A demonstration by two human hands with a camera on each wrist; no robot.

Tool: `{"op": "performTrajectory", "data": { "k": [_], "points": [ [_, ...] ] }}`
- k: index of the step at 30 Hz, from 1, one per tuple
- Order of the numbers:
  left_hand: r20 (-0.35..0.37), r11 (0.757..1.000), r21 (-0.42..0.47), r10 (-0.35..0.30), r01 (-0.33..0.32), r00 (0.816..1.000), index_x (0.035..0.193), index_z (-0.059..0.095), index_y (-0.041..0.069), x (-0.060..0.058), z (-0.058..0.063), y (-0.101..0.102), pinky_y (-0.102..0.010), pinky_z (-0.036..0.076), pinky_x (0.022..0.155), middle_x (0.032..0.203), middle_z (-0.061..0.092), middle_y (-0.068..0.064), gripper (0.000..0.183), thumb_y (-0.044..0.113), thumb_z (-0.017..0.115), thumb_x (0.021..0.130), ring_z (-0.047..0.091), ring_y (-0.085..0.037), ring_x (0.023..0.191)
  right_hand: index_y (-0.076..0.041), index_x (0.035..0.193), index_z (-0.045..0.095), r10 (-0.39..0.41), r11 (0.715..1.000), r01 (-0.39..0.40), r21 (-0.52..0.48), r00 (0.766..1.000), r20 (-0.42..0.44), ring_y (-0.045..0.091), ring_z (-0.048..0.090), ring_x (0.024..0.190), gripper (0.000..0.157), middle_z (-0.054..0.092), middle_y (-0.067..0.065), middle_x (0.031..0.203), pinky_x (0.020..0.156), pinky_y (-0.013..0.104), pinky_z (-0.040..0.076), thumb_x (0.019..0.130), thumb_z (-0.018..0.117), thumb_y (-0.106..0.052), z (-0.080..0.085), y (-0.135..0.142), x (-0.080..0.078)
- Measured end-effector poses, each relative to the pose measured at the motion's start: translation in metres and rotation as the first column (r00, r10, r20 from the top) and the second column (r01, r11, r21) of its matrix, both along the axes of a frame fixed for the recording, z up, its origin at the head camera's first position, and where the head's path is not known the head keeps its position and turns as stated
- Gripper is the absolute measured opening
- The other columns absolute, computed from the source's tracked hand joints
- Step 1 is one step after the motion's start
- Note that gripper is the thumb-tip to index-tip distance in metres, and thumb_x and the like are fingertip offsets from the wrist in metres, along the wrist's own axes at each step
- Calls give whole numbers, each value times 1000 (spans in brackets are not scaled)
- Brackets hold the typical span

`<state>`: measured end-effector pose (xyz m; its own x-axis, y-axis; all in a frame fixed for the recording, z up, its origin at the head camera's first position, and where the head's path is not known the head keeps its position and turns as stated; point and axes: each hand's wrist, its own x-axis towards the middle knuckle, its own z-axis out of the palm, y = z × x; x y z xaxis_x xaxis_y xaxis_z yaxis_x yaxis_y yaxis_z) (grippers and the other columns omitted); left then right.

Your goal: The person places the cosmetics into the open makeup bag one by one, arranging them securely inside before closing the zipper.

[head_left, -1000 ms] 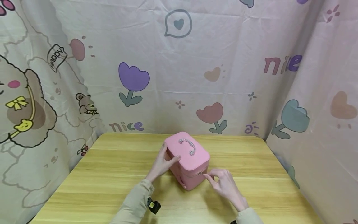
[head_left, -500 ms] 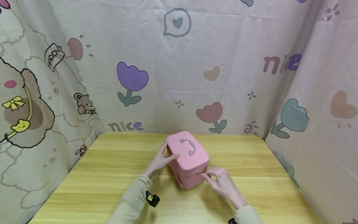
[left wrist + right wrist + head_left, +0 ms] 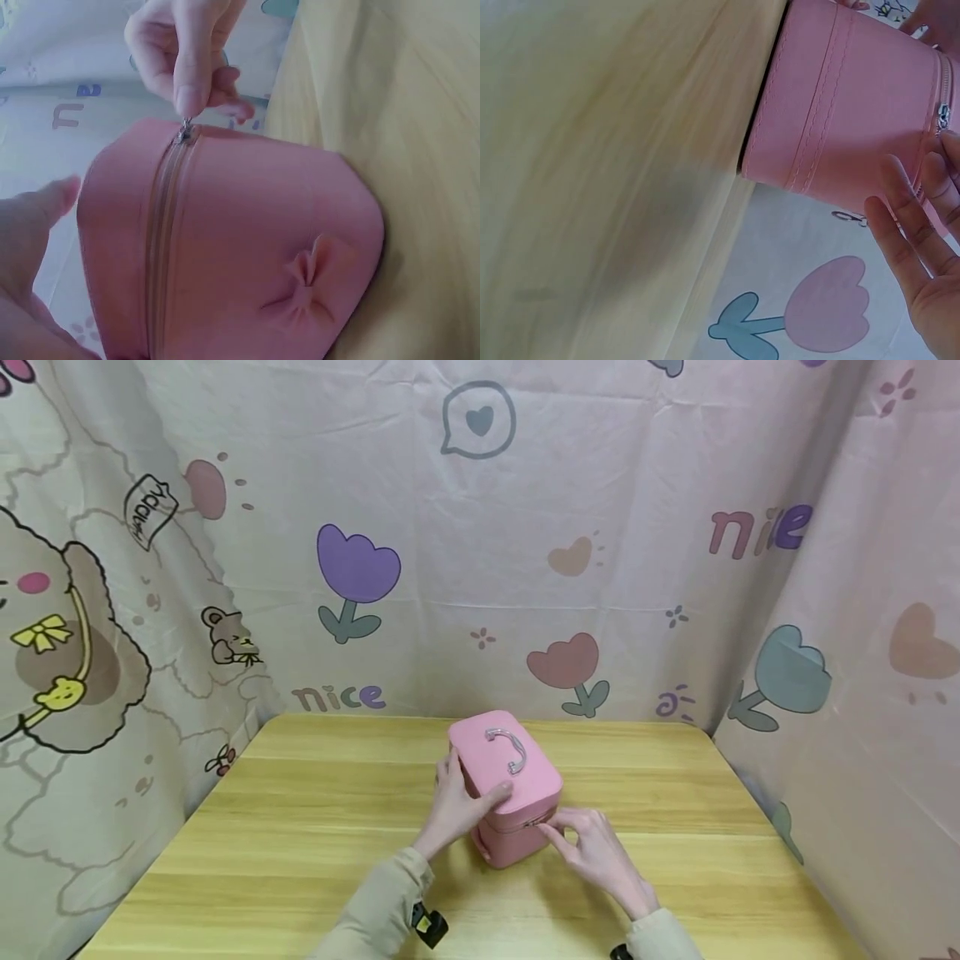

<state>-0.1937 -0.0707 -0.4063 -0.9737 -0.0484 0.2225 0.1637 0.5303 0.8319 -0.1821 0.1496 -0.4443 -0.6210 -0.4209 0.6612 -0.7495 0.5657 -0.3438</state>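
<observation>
A pink zippered case [image 3: 513, 847] stands on the table, lid down, with a silver handle [image 3: 510, 748] on top. My left hand [image 3: 461, 802] holds its left side, thumb over the lid and fingers along the side. At the near right corner, my right hand [image 3: 596, 850] pinches the zipper pull [image 3: 187, 122] between thumb and index finger. In the left wrist view, the zipper [image 3: 160, 255] runs below the lid edge, and a pink bow [image 3: 304, 289] decorates the side. The right wrist view shows a metal slider [image 3: 943, 116] beside the right fingers.
The case rests on a wood-grain table [image 3: 315, 827] toward its far side. A printed curtain [image 3: 450, 527] hangs behind and along both sides. A small metal clip [image 3: 847, 216] shows past the case in the right wrist view.
My left hand has slid along the lid toward its near end. The case has shifted slightly right, and my right hand has moved a little left with the zipper pull.
</observation>
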Motion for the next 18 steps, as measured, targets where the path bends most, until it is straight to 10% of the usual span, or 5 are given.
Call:
{"op": "performTrajectory", "data": {
  "k": [18],
  "points": [
    [-9, 959, 222, -179, 177, 984, 138, 24, 2, -14, -7, -13, -47, 22, 109, 135, 24, -20, 88, 31, 73, 72, 29, -36, 130, -19, 70, 67, 20, 1000, -19, 12, 998, -57, -11, 49, 58, 8, 60, -15, 63, 52, 8, 41, 78, 67, -16, -1, -15, 2]
  ]
}}
